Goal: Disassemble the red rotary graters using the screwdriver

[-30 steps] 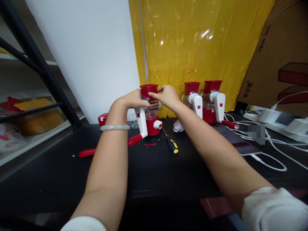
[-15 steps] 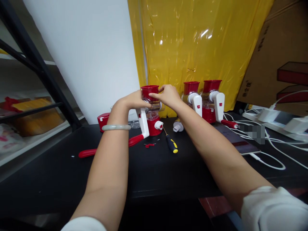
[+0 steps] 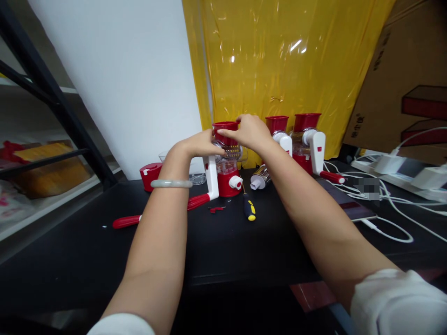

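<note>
A rotary grater [image 3: 228,167] with a red hopper, clear body and red base stands upright on the black table. My left hand [image 3: 200,145] is closed around its left side, over the top of the white crank [image 3: 211,179]; the fingertips are hidden behind it. With thumb in front and fingers behind, my right hand [image 3: 253,132] grips the red hopper [image 3: 225,132] from the right. In front of the base lie a screwdriver [image 3: 249,207] with a dark blue and yellow handle and a small red piece [image 3: 217,210]. A loose grater drum [image 3: 261,177] rests to the right.
Two more rotary graters [image 3: 277,124] [image 3: 307,123] stand behind my right forearm. On the left are a red base [image 3: 150,176] and a red handle [image 3: 126,222]. A tablet-like device [image 3: 352,207], white cables and a power strip [image 3: 415,179] occupy the right side.
The grater has shifted a little to the right, with both hands still on it. More of the loose drum shows beside my right forearm.
</note>
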{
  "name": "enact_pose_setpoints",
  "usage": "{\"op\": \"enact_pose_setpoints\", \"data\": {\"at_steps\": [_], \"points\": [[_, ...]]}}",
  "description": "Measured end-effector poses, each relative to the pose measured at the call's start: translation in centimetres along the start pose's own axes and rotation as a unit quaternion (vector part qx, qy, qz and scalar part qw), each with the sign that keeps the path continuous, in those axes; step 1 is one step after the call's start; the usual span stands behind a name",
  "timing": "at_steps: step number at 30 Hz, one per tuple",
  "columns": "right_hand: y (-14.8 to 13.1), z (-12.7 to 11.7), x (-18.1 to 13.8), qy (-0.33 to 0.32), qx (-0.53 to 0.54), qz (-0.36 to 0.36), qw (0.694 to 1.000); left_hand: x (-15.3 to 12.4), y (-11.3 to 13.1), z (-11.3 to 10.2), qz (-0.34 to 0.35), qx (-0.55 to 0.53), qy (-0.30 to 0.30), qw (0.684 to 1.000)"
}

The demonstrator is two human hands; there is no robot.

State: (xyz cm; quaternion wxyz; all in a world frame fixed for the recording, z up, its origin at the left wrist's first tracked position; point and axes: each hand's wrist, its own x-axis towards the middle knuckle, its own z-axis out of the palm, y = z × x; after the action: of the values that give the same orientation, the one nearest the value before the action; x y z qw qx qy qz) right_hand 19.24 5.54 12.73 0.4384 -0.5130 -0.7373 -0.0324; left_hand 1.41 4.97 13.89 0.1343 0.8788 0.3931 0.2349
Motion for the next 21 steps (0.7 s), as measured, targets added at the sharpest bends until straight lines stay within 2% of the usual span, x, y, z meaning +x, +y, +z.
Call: {"op": "enact_pose_setpoints", "data": {"at_steps": [10, 21], "points": [[0.2, -1.0, 0.0, 0.017, -0.009, -0.003, 1.000, 0.5, 0.2, 0.7, 0.016, -0.018, -0.005, 1.000], [0.3, -0.9, 0.0, 0.030, -0.021, 0.016, 0.999, 0.8, 0.2, 1.2, -0.029, -0.009, 0.002, 1.000]]}}
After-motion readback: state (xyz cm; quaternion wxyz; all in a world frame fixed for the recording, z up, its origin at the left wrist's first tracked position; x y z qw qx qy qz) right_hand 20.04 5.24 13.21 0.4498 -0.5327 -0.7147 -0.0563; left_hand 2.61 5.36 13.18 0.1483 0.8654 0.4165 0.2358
